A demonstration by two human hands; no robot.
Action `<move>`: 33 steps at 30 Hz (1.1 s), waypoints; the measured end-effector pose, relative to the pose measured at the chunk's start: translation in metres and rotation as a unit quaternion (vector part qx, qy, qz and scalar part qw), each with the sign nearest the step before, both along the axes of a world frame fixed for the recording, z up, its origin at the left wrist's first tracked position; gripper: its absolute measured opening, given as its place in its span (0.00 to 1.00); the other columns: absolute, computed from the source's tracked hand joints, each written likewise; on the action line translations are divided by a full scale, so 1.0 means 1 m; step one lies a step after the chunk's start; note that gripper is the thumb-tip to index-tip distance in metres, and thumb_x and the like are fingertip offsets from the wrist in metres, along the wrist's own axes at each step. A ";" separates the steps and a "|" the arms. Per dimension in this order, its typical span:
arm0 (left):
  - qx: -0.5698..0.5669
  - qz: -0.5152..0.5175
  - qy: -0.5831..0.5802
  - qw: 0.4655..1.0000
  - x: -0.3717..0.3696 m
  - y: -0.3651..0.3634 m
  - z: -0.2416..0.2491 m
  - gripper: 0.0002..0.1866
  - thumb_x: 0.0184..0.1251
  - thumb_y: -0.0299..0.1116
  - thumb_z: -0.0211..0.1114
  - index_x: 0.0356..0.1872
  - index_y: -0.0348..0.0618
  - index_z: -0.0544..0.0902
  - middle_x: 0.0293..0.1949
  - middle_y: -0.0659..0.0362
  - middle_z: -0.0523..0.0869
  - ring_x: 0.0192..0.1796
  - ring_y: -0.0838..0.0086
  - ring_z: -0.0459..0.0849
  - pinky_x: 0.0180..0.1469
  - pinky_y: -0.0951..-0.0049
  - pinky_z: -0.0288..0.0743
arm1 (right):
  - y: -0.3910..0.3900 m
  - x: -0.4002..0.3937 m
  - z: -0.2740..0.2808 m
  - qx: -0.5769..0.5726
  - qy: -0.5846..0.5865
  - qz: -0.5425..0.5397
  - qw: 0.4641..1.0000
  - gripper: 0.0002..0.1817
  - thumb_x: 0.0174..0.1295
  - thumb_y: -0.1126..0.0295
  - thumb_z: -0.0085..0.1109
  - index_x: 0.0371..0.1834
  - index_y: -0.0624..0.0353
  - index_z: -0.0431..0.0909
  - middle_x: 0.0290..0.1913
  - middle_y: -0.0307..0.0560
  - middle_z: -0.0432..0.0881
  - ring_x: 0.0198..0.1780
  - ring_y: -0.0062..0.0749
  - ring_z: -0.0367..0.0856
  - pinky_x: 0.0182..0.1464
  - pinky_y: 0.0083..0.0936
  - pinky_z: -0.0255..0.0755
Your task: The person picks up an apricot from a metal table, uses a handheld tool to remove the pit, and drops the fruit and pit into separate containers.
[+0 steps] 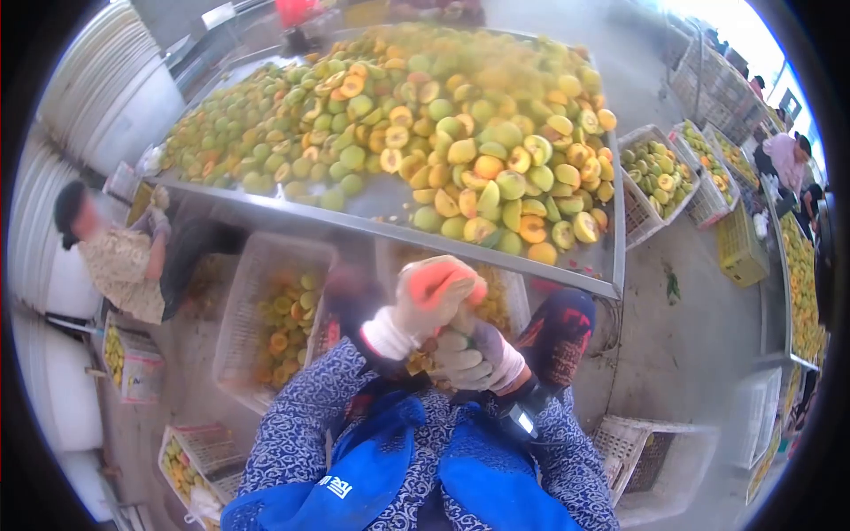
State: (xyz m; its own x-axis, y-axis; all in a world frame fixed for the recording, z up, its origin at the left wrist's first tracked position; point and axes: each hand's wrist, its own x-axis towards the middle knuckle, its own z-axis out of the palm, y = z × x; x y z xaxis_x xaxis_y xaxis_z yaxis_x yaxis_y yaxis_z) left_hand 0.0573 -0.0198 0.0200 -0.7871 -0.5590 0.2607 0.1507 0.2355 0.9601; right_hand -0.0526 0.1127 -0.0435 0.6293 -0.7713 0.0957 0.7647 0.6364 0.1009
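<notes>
Both of my hands wear pale work gloves and meet in front of my lap, below the near edge of the metal table [390,232]. My left hand [421,305], with an orange-red patch on the glove, is curled over the other one. Just beneath it, my right hand [469,358] has its fingers closed, with a dark device on the wrist. Whatever lies between them is hidden by the gloves. Halved and whole yellow-green fruit [496,168] is heaped on the table beyond. Some fruit pieces show behind and below my hands.
Crates of fruit stand at the left [239,327] and right [630,212] of the table. An empty-looking crate [655,469] lies at lower right. A seated person [124,261] works at left; other people are at far right. Stacked white containers [115,97] line the left.
</notes>
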 end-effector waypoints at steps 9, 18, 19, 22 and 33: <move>0.538 0.085 0.011 0.838 -0.033 0.011 -0.007 0.23 0.84 0.55 0.57 0.39 0.44 0.82 0.37 0.53 0.88 0.35 0.62 0.90 0.37 0.58 0.86 | -0.005 -0.008 -0.030 -0.068 -0.052 -0.095 0.992 0.27 0.81 0.43 0.51 0.35 0.57 0.72 0.22 0.34 0.67 0.11 0.13 0.58 0.10 0.14 0.54; 0.581 0.144 0.151 0.786 -0.034 -0.018 -0.041 0.27 0.83 0.62 0.53 0.44 0.46 0.82 0.43 0.55 0.88 0.43 0.59 0.89 0.40 0.55 0.84 | -0.020 -0.007 -0.049 -0.017 -0.022 -0.207 0.978 0.24 0.81 0.44 0.52 0.39 0.56 0.74 0.21 0.35 0.68 0.14 0.20 0.63 0.14 0.20 0.61; 0.569 0.139 0.167 0.794 -0.033 -0.019 -0.042 0.28 0.83 0.63 0.53 0.44 0.45 0.83 0.43 0.54 0.88 0.43 0.58 0.89 0.40 0.54 0.85 | -0.021 -0.012 -0.039 -0.024 -0.004 -0.194 0.981 0.25 0.80 0.41 0.52 0.38 0.52 0.75 0.21 0.33 0.69 0.13 0.21 0.61 0.14 0.20 0.59; 0.525 0.147 0.185 0.818 -0.028 -0.022 -0.044 0.30 0.83 0.64 0.53 0.44 0.43 0.84 0.42 0.52 0.89 0.43 0.56 0.90 0.41 0.52 0.87 | -0.016 -0.009 0.002 0.112 0.322 -0.239 0.909 0.27 0.78 0.36 0.52 0.38 0.50 0.75 0.21 0.32 0.68 0.13 0.21 0.60 0.15 0.19 0.55; -0.327 0.348 -0.414 0.775 0.137 -0.139 0.042 0.14 0.69 0.43 0.68 0.45 0.46 0.91 0.40 0.52 0.92 0.42 0.66 0.92 0.44 0.63 0.83 | -0.020 0.004 -0.024 0.250 0.456 -0.306 0.797 0.24 0.77 0.39 0.54 0.41 0.50 0.76 0.22 0.34 0.71 0.16 0.23 0.68 0.19 0.28 0.66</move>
State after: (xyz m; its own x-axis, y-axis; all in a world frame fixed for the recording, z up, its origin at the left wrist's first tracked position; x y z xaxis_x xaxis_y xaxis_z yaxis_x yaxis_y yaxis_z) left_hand 0.1940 -0.1589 0.0618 -0.4029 -0.8849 0.2336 -0.8354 0.4599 0.3011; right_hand -0.0485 0.0923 -0.0677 -0.2474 -0.7582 -0.6033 0.8169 0.1716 -0.5507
